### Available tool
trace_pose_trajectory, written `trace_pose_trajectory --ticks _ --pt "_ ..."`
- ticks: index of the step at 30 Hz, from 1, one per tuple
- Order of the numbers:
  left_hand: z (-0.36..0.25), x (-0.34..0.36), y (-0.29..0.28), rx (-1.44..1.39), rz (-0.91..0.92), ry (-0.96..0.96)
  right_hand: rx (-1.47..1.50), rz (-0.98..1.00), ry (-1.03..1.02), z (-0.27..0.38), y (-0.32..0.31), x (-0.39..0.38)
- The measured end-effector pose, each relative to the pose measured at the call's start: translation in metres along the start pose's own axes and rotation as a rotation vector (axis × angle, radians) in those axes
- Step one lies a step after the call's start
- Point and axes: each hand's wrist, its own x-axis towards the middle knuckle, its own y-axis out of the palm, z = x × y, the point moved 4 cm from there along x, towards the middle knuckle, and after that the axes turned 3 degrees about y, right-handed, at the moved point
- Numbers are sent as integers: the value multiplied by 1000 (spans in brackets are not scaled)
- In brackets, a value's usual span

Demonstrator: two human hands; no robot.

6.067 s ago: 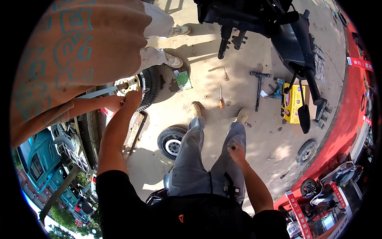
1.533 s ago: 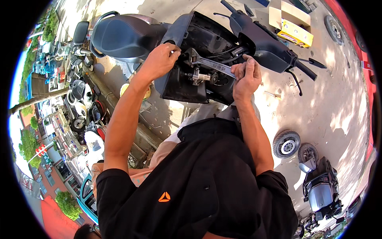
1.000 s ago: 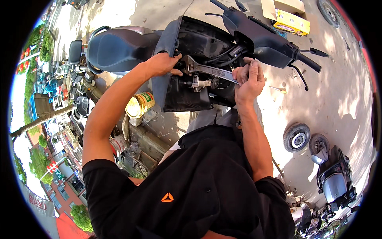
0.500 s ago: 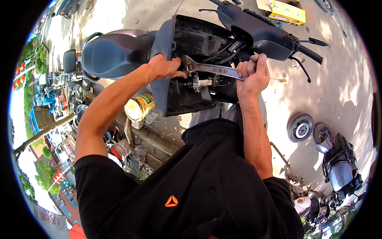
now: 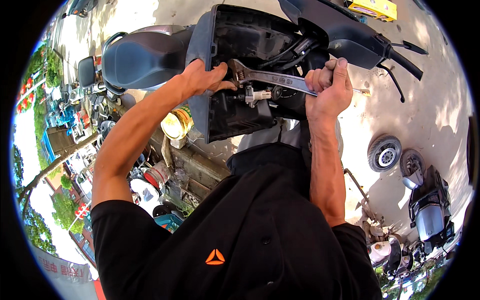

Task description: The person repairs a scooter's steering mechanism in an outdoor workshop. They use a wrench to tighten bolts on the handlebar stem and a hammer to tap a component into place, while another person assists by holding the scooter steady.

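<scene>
Adjustable wrench (image 5: 282, 79), silver, lies across the open cavity of a black scooter body (image 5: 250, 37), its head at the cavity's left side, handle running right and slightly down the view. Right hand (image 5: 330, 87) is closed round the handle's far end, fingers curled, thumb pointing up. Left hand (image 5: 206, 79) is at the grey-black panel edge (image 5: 199, 107), fingers and thumb reaching inside, slightly apart, close by the wrench head; cannot tell whether they grip anything or touch the tool. Just below the handle: a silver metal fitting (image 5: 257, 95). Above it, black cables (image 5: 287, 60) run toward the steering column. Dark seat (image 5: 145, 59) extends to the left; handlebar grip (image 5: 406, 62) sticks out at right, brake lever (image 5: 395, 82) below it. Yellow tin (image 5: 176, 123) stands near the panel's lower left, beside a concrete kerb (image 5: 207, 162). Yellow box (image 5: 372, 8) is cut by the top edge of view. Right side, on sunlit ground (image 5: 425, 115): a loose wheel (image 5: 385, 153) with pale hub, and near it a second scooter (image 5: 430, 215), dark with a silver-grey panel.
</scene>
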Motion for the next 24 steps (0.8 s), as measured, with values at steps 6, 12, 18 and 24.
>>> trace_pose_trajectory --ticks 6,12,18,24 --pt "3 6 -19 -15 -105 59 -19 29 37 4 3 11" --pt "3 4 -25 -334 44 -229 -33 20 67 -1 10 22" --pt "11 13 -19 -528 342 -407 -6 30 11 1 11 27" --pt "11 17 -12 -437 295 -319 -12 48 7 3 3 5"
